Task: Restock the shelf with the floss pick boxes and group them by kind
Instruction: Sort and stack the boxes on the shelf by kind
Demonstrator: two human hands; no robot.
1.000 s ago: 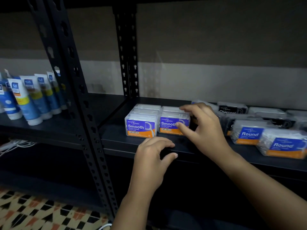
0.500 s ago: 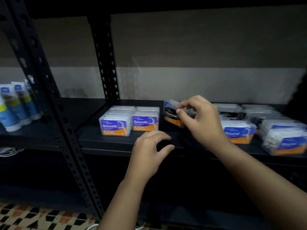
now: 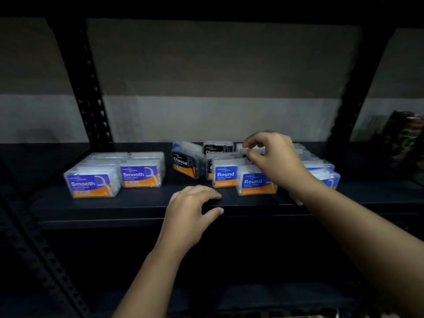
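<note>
Purple-and-orange Smooth boxes (image 3: pixel 91 183) stand grouped in two rows at the shelf's left. A black Charcoal box (image 3: pixel 186 165) stands tilted in the middle, with another Charcoal box (image 3: pixel 217 148) behind it. Blue Round boxes (image 3: pixel 226 175) sit in front to the right, and further Round boxes (image 3: pixel 323 173) are partly hidden by my forearm. My right hand (image 3: pixel 274 157) reaches over the Round boxes and pinches a clear-lidded box (image 3: pixel 253 152) behind them; its label is hidden. My left hand (image 3: pixel 191 211) rests at the shelf's front edge, fingers loosely curved, holding nothing.
The black metal shelf (image 3: pixel 137 203) has perforated uprights at the left (image 3: pixel 91 99) and right (image 3: pixel 358 99). A dark packaged item (image 3: pixel 406 138) stands at the far right. A lower shelf lies in shadow beneath.
The view has swung right. My right hand let go of the Charcoal box in the middle and moved right onto a box behind the Round ones. My left hand stayed at the shelf edge.
</note>
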